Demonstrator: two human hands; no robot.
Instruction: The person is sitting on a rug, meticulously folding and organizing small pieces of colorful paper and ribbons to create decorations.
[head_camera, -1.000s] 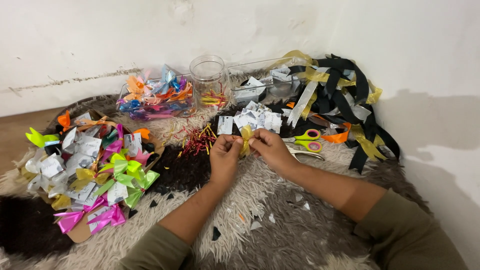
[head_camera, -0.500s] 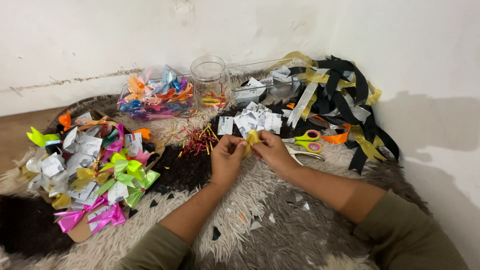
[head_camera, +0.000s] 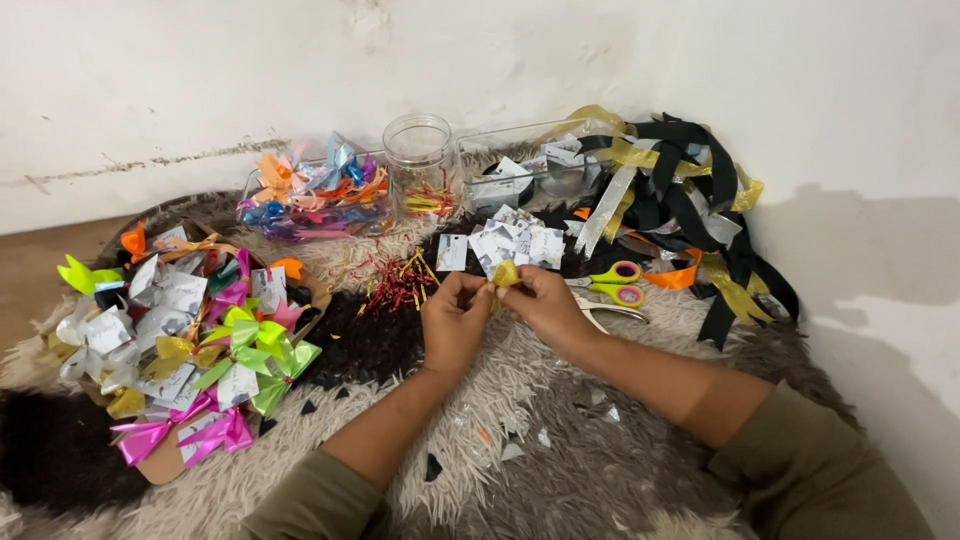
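Item held: I see a small yellow ribbon piece (head_camera: 506, 273), pinched between both hands above the middle of the shaggy rug (head_camera: 560, 470). My left hand (head_camera: 453, 322) has its grip clenched on the near-left end of the ribbon piece; my right hand (head_camera: 545, 305) is grasping its right side, fingertips closed on it.

Just beyond the hands: a cluster of white paper tags (head_camera: 510, 243) and a scatter of red and gold twist ties (head_camera: 398, 282). Just right of the right hand: scissors with pink and green handles (head_camera: 612, 283), lying flat on the rug.

Far edge of the rug, against the wall: a clear tray of mixed coloured bows (head_camera: 312, 195), an upright clear jar (head_camera: 420, 165) beside it, and a second clear tray (head_camera: 520, 170).

Far right corner: a heap of black, gold and silver ribbon lengths (head_camera: 680, 200).

Left edge: a pile of finished bows with tags (head_camera: 190, 340), in green, pink, yellow and orange.
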